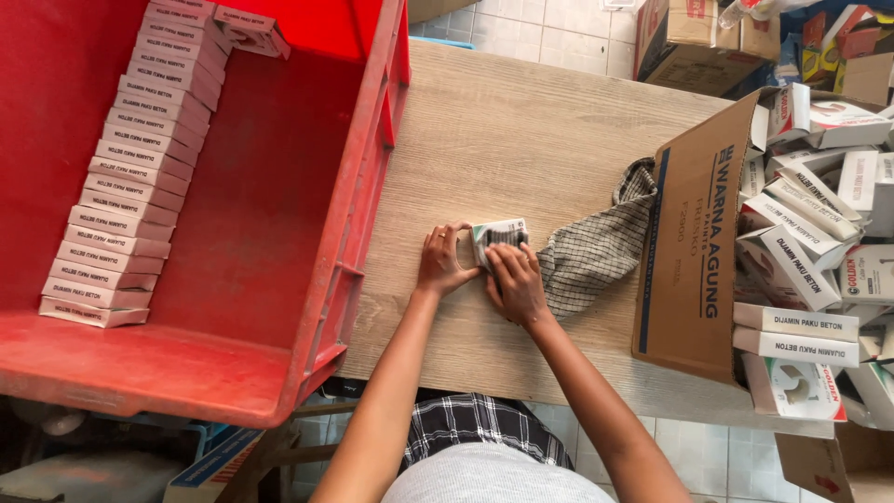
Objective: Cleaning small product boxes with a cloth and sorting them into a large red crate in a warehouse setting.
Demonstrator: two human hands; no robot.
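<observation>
Head view: hands met at table (521,140) centre.
Left hand (444,264): clasped small white box (498,235) at its left end.
Right hand (515,282): pressed onto box (fingers curled over it).
Left: red crate (279,233), stacked boxes (130,168).
Right: checked cloth (596,247), cardboard carton (694,242).

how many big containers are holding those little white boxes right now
2. The red plastic crate on the left holds a neat row of small boxes. The open cardboard carton lies on its side at the right, with boxes jumbled inside. Others may sit out of view.
</observation>
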